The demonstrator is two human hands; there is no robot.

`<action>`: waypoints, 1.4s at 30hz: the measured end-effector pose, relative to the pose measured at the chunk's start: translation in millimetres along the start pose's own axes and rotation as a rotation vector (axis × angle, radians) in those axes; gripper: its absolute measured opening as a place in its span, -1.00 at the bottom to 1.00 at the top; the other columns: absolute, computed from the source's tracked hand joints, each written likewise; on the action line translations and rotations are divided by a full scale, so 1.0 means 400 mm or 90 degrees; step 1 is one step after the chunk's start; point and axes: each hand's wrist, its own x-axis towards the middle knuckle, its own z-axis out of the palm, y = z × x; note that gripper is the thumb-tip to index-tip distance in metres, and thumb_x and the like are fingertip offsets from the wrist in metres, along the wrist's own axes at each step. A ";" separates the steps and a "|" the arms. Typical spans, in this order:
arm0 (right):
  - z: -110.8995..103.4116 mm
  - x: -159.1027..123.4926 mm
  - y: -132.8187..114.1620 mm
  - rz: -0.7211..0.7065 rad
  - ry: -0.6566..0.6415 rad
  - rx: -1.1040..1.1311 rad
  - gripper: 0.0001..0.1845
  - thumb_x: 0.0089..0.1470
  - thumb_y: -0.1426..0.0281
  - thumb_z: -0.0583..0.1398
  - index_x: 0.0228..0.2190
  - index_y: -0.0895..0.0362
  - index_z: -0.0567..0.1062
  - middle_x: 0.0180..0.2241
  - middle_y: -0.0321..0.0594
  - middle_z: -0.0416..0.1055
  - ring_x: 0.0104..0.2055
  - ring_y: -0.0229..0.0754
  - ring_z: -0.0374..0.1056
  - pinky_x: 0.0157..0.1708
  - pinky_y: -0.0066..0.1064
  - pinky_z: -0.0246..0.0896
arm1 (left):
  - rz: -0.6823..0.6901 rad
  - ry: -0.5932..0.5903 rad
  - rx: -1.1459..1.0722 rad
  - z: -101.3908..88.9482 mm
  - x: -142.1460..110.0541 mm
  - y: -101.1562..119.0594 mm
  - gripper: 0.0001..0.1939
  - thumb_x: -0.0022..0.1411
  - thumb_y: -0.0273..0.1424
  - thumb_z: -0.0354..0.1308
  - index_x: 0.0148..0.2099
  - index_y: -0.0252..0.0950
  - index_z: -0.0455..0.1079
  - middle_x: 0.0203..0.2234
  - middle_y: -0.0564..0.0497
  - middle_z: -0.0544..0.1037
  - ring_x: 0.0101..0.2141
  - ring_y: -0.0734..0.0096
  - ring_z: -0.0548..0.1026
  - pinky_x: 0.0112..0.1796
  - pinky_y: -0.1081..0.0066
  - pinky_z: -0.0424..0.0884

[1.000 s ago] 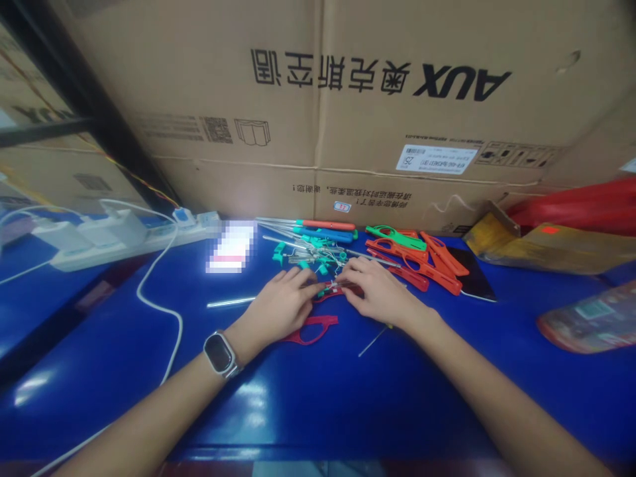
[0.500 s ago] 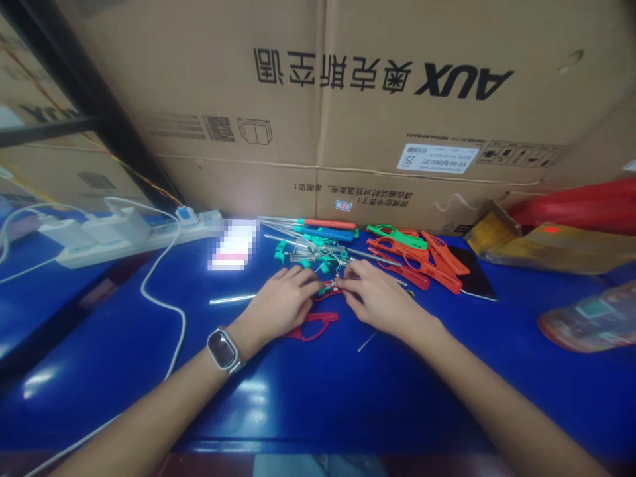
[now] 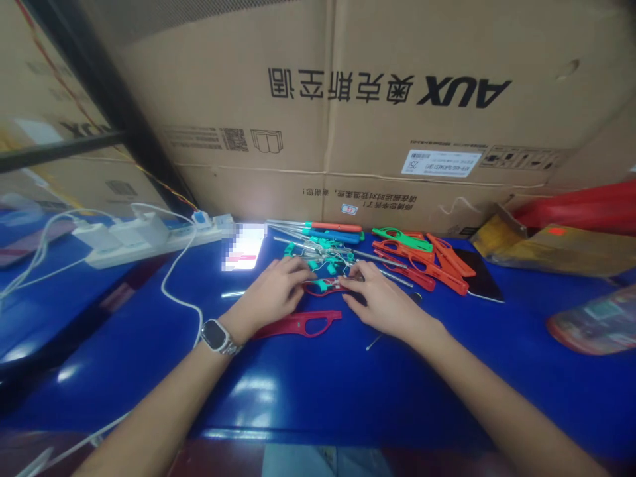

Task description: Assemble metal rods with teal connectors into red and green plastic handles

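Between my hands lies a red lighter casing half (image 3: 314, 291) with a green trigger piece (image 3: 322, 285) and small white parts inside it. My left hand (image 3: 275, 291) is curled round its left end, the fingertips partly hidden. At the other end, the fingers of my right hand (image 3: 376, 296) close on the casing near the white parts; the exact pinch is too small to make out. Nearer me, a second red casing half (image 3: 293, 324) rests on the blue table, its left end by my left wrist. Just beyond my fingers is a pile of green lighter parts (image 3: 330, 250) with wires and metal tubes.
Orange casing halves (image 3: 444, 268) and a green one (image 3: 405, 240) are heaped at the right, over a dark flat device (image 3: 481, 278). A lit phone (image 3: 251, 248) and a power strip (image 3: 163, 238) with white cables lie left. A large cardboard box (image 3: 348, 132) stands behind.
My left hand has shifted slightly left from the casing's middle, so more of the green trigger piece shows. My right hand stays at the right end. The camera view has shifted a little.
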 end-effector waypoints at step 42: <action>0.030 0.038 -0.050 -0.083 0.005 -0.122 -0.77 0.29 0.43 0.08 -0.21 0.14 0.54 -0.16 -0.06 0.41 -0.14 -0.05 0.30 -0.16 -0.22 0.11 | 0.040 -0.113 0.105 -0.021 -0.040 0.020 -0.54 0.23 -0.59 0.04 0.13 -0.24 0.46 -0.10 -0.12 0.47 -0.16 0.16 0.42 -0.12 0.13 0.39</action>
